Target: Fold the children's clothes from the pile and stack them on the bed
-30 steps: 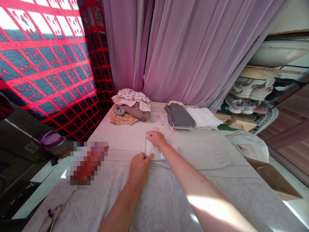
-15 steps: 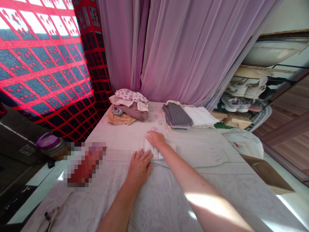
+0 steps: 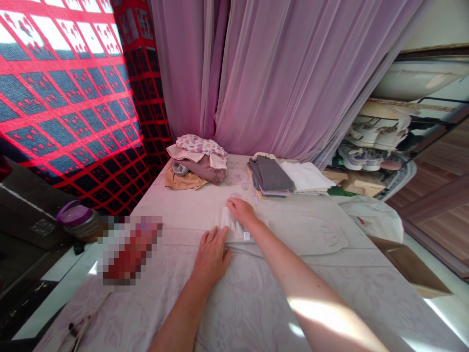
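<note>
A pair of white ribbed pants (image 3: 304, 232) lies flat across the table, its gathered cuff toward the right. The left end is folded over, and a small white label (image 3: 246, 236) shows at its lower edge. My right hand (image 3: 241, 212) is at the far left corner of the folded end, fingers curled in and pinching the cloth. My left hand (image 3: 212, 252) rests flat with fingers stretched out, its fingertips against the near left edge of the pants. The forearm of my right hand crosses over the middle of the garment and hides part of it.
A loose heap of clothes (image 3: 198, 164) sits at the back left of the table. Folded dark grey clothes (image 3: 273, 173) and folded white cloth (image 3: 308, 177) lie at the back right. A blurred red item (image 3: 130, 254) and a cable (image 3: 86, 320) are on the left.
The fingers of my right hand have gone from spread out to curled together at the fold's far corner. My left hand stays nearly in place. More of the label shows.
</note>
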The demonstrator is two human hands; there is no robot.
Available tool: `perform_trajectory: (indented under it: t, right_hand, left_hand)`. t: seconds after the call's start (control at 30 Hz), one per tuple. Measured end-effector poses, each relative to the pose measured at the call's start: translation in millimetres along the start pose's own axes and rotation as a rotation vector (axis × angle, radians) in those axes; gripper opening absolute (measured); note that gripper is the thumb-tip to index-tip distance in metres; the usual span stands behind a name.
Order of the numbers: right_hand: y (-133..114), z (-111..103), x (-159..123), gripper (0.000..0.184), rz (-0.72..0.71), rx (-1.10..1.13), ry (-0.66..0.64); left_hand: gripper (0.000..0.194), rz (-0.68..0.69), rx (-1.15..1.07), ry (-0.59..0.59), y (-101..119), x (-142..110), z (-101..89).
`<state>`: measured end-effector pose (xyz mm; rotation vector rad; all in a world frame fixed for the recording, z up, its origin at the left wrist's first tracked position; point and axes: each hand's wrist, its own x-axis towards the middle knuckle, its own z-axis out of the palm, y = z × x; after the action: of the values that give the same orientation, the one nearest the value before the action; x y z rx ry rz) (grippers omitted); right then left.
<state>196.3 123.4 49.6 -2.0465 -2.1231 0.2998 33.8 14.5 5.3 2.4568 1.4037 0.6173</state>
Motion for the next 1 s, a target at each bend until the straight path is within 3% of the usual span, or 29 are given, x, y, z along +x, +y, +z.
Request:
perform_trajectory:
  t: [0.1,0.2,0.33,0.53,0.7,0.9,1.0]
  right_hand:
    - [24.6,-14.3,-23.4,0.037,0.092,-0.013,0.044]
    - [54.5,-23.1,-56.4,0.041,0.348,-0.06,0.109]
    - [76.1,-24.6,-89.1,0.048,0.55,0.049,-0.003]
    - [66.2,-27.8,-88.2,0.042,0.489,0.12,-0.127]
    - [57.3,-28.2,-91.7,0.033,0.514,0.16,0.002]
    - [49.9,-13.3,-106.0,0.064,0.536,0.091,0.096]
    - [49.7,-7.5,-108.4,0.065,0.504,0.098,0.129]
  left_hand:
    - [0.056,-0.013,0.0,-0.014,1.0,1.0,-1.7]
    - [0.054,-0.03,0.0,-0.045,3.0,2.5,-5.1]
    - [0.053,-0.036,0.02,-0.072,3.7,3.4,-7.4]
    - [0.049,-0.02,0.068,-0.08,2.4,3.7,-7.8]
    - [0.051,-0.026,0.086,-0.081,5.3,4.1,-10.0]
    - [0.041,-0.102,0.039,-0.119,4.0,10.4,-14.9]
    - [0.037,-0.13,0.046,-0.1,2.3,26.2,-21.0]
